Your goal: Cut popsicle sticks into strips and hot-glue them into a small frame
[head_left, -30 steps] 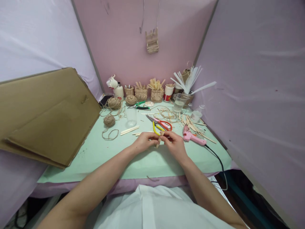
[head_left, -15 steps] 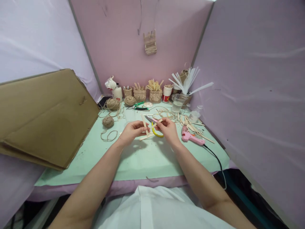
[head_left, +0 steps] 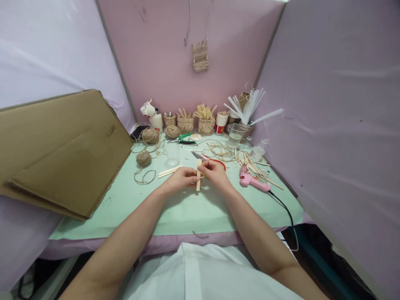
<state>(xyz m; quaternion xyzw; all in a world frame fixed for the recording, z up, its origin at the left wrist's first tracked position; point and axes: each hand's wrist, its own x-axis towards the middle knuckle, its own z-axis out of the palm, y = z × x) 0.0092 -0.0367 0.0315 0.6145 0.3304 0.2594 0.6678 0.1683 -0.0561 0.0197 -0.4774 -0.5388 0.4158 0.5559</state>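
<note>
My left hand [head_left: 180, 179] and my right hand [head_left: 215, 174] meet over the middle of the green table mat [head_left: 187, 212]. Both pinch a flat wooden craft stick [head_left: 198, 180] that stands nearly upright between their fingertips. Red-handled scissors [head_left: 212, 160] and a yellow-handled tool lie just behind my right hand, partly hidden by it. A few loose sticks [head_left: 170, 171] lie to the left of my left hand.
A pink glue gun [head_left: 250, 180] with a black cord lies at the right beside scattered sticks [head_left: 253, 164]. Twine balls [head_left: 143, 158], small baskets [head_left: 206, 123], cups and green pliers [head_left: 184, 139] fill the back. Folded cardboard [head_left: 59, 150] leans at the left.
My hands moved out over the scissors with separate sticks, then came back toward me and now hold one stick upright between them.
</note>
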